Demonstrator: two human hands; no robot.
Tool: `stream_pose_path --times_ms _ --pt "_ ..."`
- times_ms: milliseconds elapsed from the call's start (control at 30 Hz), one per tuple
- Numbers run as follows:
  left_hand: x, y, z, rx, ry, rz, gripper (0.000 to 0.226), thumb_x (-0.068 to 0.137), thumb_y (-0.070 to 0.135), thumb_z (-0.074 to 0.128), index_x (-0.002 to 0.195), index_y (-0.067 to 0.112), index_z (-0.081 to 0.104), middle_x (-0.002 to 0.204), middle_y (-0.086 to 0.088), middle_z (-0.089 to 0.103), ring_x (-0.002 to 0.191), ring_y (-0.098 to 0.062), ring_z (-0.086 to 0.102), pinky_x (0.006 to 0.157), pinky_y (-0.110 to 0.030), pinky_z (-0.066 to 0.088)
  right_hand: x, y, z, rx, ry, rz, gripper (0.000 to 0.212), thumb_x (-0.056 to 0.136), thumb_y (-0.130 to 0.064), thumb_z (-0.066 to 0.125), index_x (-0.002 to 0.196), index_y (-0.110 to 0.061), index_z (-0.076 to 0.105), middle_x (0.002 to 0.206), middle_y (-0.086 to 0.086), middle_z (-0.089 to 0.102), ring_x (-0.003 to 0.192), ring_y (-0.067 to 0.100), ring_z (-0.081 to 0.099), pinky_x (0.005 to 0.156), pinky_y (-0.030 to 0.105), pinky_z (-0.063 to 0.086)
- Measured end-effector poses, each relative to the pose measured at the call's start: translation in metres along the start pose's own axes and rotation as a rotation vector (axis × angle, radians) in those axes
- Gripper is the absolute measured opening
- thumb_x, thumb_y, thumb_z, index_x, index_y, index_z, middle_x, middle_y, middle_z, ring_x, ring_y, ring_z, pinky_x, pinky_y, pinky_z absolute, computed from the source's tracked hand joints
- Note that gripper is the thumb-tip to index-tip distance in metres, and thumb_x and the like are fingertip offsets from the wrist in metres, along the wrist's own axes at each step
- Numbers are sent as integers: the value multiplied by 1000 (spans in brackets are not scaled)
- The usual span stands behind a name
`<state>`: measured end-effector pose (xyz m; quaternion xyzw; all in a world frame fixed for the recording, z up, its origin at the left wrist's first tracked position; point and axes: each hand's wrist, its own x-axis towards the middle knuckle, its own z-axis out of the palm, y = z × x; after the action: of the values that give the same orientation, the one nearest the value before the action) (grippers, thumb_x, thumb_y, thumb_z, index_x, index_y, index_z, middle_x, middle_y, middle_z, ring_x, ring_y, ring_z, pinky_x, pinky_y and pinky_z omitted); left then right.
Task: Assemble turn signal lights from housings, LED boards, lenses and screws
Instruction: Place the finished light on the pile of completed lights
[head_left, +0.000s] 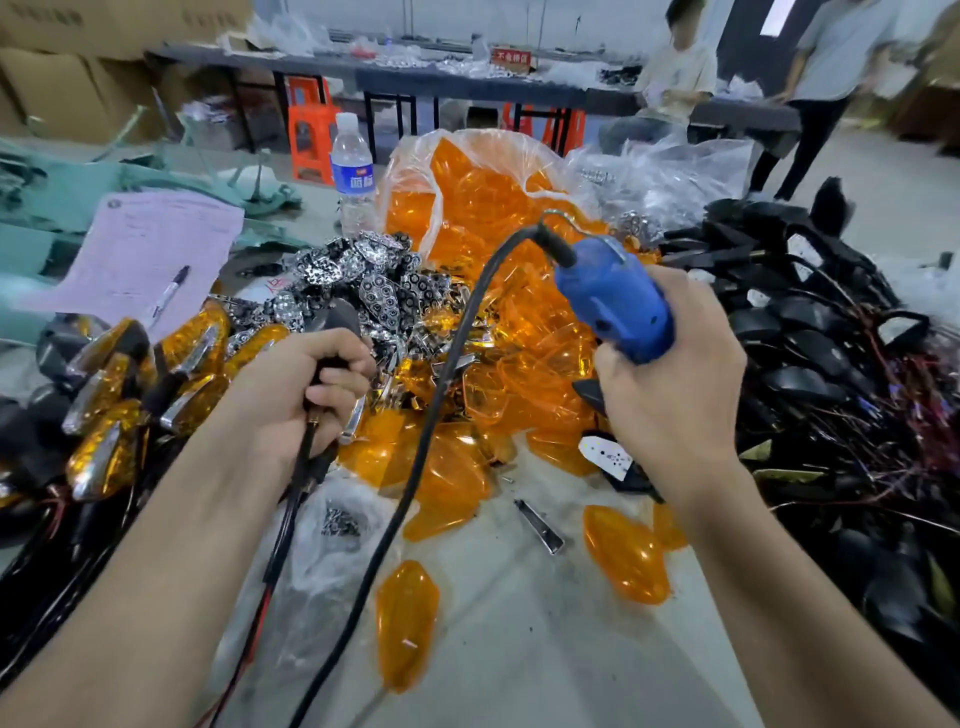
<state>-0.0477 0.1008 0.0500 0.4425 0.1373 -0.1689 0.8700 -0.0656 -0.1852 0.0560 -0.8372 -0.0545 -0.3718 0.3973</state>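
My left hand grips a black turn signal housing by its stem, and red and black wires hang down from it. My right hand holds a blue electric screwdriver whose black cable loops down toward me. Below that hand lies a black housing with a white LED board in it. Orange lenses spill from a plastic bag in the middle. Chrome reflector boards are heaped to the left of them. A small bag of screws lies between my forearms.
Finished orange and chrome lights pile up at the left. Black housings with wires fill the right side. A water bottle, a paper with a pen and a loose chrome strip are also on the table. Two people stand or sit at the back right.
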Motion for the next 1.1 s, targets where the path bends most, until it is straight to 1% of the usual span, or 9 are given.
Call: stream_pose_path --times_ms 67,200,300,433,533,800,900,1000,1100 --pt "5 -8 5 17 -7 -15 19 72 -1 55 82 12 45 66 2 41 35 -2 33 25 -12 26 16 -9 0 170 81 19 39 74 -6 67 102 -31 56 86 -9 53 69 3 50 64 12 39" --pt "14 -24 15 105 9 -36 20 78 -5 56 81 13 46 67 3 38 36 0 31 27 -10 23 43 -29 4 580 146 175 27 74 0 64 85 -22 53 66 -6 53 54 18 46 49 34 42" --pt "22 -35 18 263 82 -24 25 87 -3 57 75 17 49 61 5 40 35 -2 29 28 -11 18 46 -37 13 791 209 272 25 73 0 63 81 -23 55 61 -14 54 53 10 49 52 30 45" --pt "29 -55 20 387 123 53 26 84 -9 61 75 13 49 58 1 41 36 -5 32 29 -15 22 32 -32 32 1040 175 559 13 75 -6 60 88 -10 60 63 4 55 56 22 54 56 32 47" --pt "32 -69 17 439 173 99 27 81 -13 63 78 10 49 56 0 44 38 -7 36 31 -17 23 15 -18 40 1040 69 668 20 75 -17 62 92 -5 63 63 7 54 57 25 54 58 35 47" --pt "43 -88 3 499 194 110 23 76 -7 69 86 8 54 53 2 47 41 -6 39 33 -18 28 -12 -2 51 866 -56 495 14 77 -10 61 89 -4 61 65 12 57 57 24 56 55 36 51" --pt "41 -91 4 524 181 134 31 62 4 73 88 9 56 55 3 47 42 -8 40 35 -20 29 -16 5 49 828 -105 454 26 74 -6 67 98 -8 60 71 10 63 69 40 63 69 47 58" --pt "37 -97 11 601 196 169 40 57 8 73 95 0 63 54 3 47 42 -10 42 36 -22 32 -14 13 51 910 -48 541 29 70 2 64 96 -10 57 65 13 55 60 33 55 59 41 53" --pt "35 -103 13 729 257 213 40 67 6 76 104 -5 68 52 0 51 42 -15 45 40 -24 38 -11 12 51 1048 104 607 26 76 12 58 91 -9 54 63 9 49 55 27 51 57 34 49"
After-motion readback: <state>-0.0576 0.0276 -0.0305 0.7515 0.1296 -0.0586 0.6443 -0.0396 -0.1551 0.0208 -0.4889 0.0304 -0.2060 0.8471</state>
